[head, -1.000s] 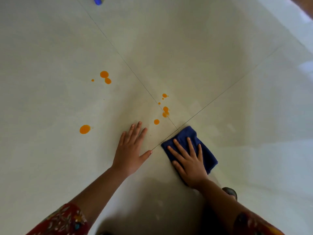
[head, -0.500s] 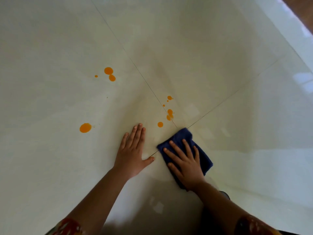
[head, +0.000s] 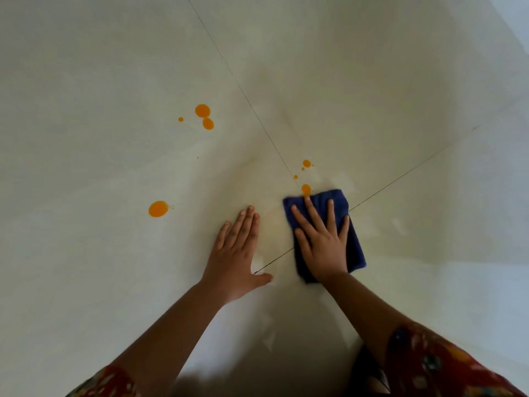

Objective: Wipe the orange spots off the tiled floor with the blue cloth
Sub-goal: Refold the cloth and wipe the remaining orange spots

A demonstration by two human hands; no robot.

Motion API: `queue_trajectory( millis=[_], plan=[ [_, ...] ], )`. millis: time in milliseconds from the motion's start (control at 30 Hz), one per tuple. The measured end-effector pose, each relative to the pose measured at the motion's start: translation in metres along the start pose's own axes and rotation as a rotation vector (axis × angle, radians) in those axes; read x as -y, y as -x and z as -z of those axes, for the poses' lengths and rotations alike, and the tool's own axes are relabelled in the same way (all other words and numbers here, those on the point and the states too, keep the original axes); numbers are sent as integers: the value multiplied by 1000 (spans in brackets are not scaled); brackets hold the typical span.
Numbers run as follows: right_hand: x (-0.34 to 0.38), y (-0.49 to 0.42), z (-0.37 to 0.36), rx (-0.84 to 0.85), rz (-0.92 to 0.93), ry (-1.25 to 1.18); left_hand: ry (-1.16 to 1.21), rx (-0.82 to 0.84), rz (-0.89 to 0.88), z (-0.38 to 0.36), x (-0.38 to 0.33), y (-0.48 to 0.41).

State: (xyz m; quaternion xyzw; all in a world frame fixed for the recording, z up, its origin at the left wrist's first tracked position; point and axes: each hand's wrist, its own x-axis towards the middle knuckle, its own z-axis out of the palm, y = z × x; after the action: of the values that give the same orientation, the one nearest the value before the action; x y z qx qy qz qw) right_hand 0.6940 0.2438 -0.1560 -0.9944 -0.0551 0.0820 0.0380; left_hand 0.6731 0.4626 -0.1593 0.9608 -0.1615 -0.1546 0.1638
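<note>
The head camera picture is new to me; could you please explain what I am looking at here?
There is no machine: a person wears a camera on the head, looking down at their bare hands. The left hand rests flat on the tiled floor. The right hand presses a blue cloth flat with straight fingers; nothing is gripped. One orange spot sits at the cloth's far edge, smaller ones just beyond it, a larger spot to the left, and a pair farther away.

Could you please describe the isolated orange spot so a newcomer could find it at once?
Find the left hand flat on the tiled floor. Left of its fingertips lies the orange spot, the largest, standing alone while the others cluster.
</note>
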Motion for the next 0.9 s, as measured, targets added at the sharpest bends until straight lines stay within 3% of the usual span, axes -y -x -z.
queue_trajectory(
  millis=[67,167,233,367,433,533,633,667,800,900],
  plan=[
    [22,-3,0,-20,-25,-60,2,-2,-4,-1,0,1],
    [17,31,-4,65,367,-47,44,-62,-27,-2,1,3],
    [-13,30,-1,80,458,-53,146,-94,-39,0,1,2],
    [-26,-40,10,-31,-35,-120,187,-183,-14,10,4,-13],
    [-1,-66,12,-40,-120,-159,151,-208,-15,12,11,-28],
    [21,-43,5,12,229,-134,84,-229,23,17,28,-43],
    [-17,-13,3,48,495,-81,-8,-224,33,16,35,-44],
    [-33,-16,4,18,442,-77,-25,-230,28,15,34,-42],
    [-55,-75,17,-55,-141,-108,-28,-254,19,15,32,-41],
    [-22,-135,26,-54,-252,-134,-34,-248,18,13,33,-39]
  ],
)
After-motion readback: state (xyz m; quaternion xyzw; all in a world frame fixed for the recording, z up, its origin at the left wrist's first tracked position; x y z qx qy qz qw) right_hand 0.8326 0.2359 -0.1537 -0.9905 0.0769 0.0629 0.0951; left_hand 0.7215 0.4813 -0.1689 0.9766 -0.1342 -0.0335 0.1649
